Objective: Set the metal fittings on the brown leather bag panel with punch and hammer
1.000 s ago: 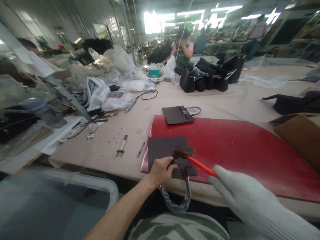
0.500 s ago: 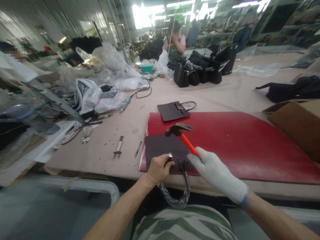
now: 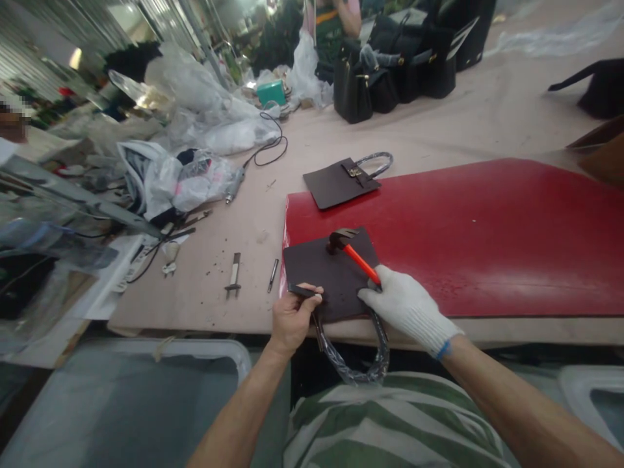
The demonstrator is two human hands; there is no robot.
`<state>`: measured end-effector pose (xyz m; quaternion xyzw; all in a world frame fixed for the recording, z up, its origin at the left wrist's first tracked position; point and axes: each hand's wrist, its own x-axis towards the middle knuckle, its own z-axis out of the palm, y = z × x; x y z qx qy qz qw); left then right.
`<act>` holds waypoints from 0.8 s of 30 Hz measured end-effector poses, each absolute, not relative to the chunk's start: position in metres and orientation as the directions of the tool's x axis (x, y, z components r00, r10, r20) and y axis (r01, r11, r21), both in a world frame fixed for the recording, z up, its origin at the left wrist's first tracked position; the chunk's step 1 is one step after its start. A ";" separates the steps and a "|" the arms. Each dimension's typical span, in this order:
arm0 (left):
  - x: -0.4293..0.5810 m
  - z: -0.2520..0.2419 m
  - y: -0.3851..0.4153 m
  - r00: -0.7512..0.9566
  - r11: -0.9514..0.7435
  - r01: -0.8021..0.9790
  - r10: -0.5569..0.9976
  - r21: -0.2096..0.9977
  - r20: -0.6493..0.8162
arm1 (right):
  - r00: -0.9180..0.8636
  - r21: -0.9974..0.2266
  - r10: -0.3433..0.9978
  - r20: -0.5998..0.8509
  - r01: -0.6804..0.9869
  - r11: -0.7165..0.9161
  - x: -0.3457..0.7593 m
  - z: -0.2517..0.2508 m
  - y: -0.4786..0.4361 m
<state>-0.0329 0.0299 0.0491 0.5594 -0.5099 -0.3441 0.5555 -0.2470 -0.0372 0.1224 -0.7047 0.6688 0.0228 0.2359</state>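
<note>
A dark brown leather bag panel (image 3: 327, 273) lies at the near corner of a red mat (image 3: 463, 234); its plastic-wrapped handle (image 3: 358, 361) hangs over the table edge. My bare left hand (image 3: 291, 316) grips a short dark metal tool (image 3: 301, 292) held against the panel's near left edge. My right hand (image 3: 407, 307), in a white knit glove, holds a hammer (image 3: 351, 250) by its orange handle. The hammer head rests on the panel's far part.
A second brown panel with a handle (image 3: 341, 182) lies at the mat's far left corner. Small metal tools (image 3: 234, 273) lie on the beige table to the left. Plastic bags, cables and clutter fill the left side. Black handbags (image 3: 390, 71) and a person stand far off.
The hammer has come down from mid-air onto the panel. My left hand shifted to the panel's near left edge. The camera tilted downward.
</note>
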 end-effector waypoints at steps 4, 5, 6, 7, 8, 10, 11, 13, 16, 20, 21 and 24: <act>-0.035 0.043 0.032 0.277 0.064 -0.179 -0.954 0.982 0.113 | 0.096 -0.291 -0.929 -0.357 -0.957 0.013 -0.247 0.121 -0.038; -0.036 0.042 0.031 0.274 0.067 -0.184 -0.955 0.981 0.116 | 0.089 -0.285 -0.927 -0.365 -0.958 0.020 -0.247 0.122 -0.038; -0.037 0.042 0.030 0.272 0.065 -0.181 -0.956 0.981 0.113 | 0.084 -0.281 -0.924 -0.372 -0.959 0.026 -0.247 0.122 -0.038; -0.038 0.042 0.029 0.270 0.058 -0.172 -0.957 0.983 0.104 | 0.081 -0.279 -0.923 -0.376 -0.960 0.029 -0.247 0.122 -0.037; -0.038 0.042 0.028 0.267 0.051 -0.162 -0.959 0.986 0.093 | 0.079 -0.278 -0.922 -0.379 -0.960 0.032 -0.246 0.122 -0.037; -0.039 0.043 0.027 0.257 0.046 -0.153 -0.963 0.987 0.085 | 0.074 -0.273 -0.922 -0.380 -0.961 0.035 -0.246 0.121 -0.037; -0.039 0.044 0.027 0.252 0.046 -0.156 -0.964 0.987 0.085 | 0.071 -0.268 -0.922 -0.381 -0.963 0.037 -0.246 0.121 -0.037; -0.040 0.045 0.026 0.241 0.042 -0.167 -0.967 0.985 0.082 | 0.066 -0.259 -0.922 -0.382 -0.965 0.038 -0.247 0.120 -0.037; -0.042 0.047 0.026 0.229 0.037 -0.187 -0.970 0.982 0.080 | 0.068 -0.255 -0.922 -0.380 -0.966 0.034 -0.247 0.119 -0.037; -0.044 0.050 0.026 0.238 0.094 -0.219 -0.960 0.971 0.146 | 0.071 -0.248 -0.919 -0.388 -0.968 0.030 -0.247 0.119 -0.037; -0.044 0.050 0.025 0.237 0.104 -0.225 -0.959 0.969 0.158 | 0.072 -0.245 -0.919 -0.388 -0.969 0.028 -0.246 0.119 -0.037; -0.043 0.050 0.025 0.218 0.124 -0.254 -0.959 0.959 0.181 | 0.072 -0.244 -0.917 -0.393 -0.969 0.029 -0.245 0.123 -0.037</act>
